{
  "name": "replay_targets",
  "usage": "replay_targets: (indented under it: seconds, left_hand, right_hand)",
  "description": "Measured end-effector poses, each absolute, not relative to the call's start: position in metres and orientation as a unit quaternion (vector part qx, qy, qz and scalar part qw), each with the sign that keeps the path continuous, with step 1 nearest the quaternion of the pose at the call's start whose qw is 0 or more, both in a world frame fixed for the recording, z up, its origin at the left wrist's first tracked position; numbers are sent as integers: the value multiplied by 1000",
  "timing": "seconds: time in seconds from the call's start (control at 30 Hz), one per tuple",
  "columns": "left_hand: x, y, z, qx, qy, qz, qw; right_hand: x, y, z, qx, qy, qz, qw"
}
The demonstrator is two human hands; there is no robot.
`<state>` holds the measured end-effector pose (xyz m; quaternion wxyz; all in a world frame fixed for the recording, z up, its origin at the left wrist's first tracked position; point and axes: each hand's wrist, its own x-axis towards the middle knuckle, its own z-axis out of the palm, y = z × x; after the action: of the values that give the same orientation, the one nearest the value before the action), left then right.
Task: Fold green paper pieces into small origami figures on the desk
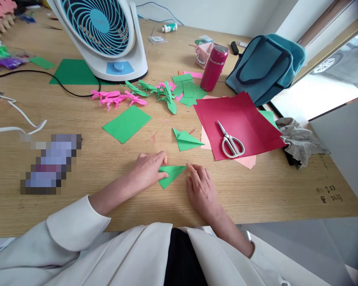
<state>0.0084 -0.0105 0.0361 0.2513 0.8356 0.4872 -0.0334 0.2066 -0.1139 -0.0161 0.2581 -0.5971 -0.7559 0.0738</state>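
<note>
A folded piece of green paper, pointed toward the right, lies on the wooden table in front of me. My left hand grips its left end, thumb on top and fingers curled at the far edge. At the right tip is my right hand, its index finger and thumb close together at the point and the other fingers bent. Just beyond sits a second folded green piece of similar pointed shape. A flat green paper rectangle rests farther left.
Scissors lie on red paper sheets to the right. Pink folded figures and green ones sit behind. Farther back stand a fan, a red flask and a teal bag. A blurred-out phone-like object is left.
</note>
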Motion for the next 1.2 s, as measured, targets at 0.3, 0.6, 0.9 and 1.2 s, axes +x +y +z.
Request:
replay_targets:
  seconds: [0.3, 0.6, 0.9, 1.2]
  left_hand:
    - [5, 7, 53, 846, 355, 36, 396]
    - [-20, 49, 49, 747, 414, 212, 475]
    - [-17, 47, 32, 638, 467, 304, 532]
    - [0, 34, 8, 478, 454, 327, 677]
  right_hand:
    - [218, -77, 21, -550, -727, 306, 276]
    - [209, -23, 22, -502, -619, 523, 301]
    - [193, -17, 9, -486, -618, 547, 288]
    - [193, -22, 2, -503, -558, 565, 342]
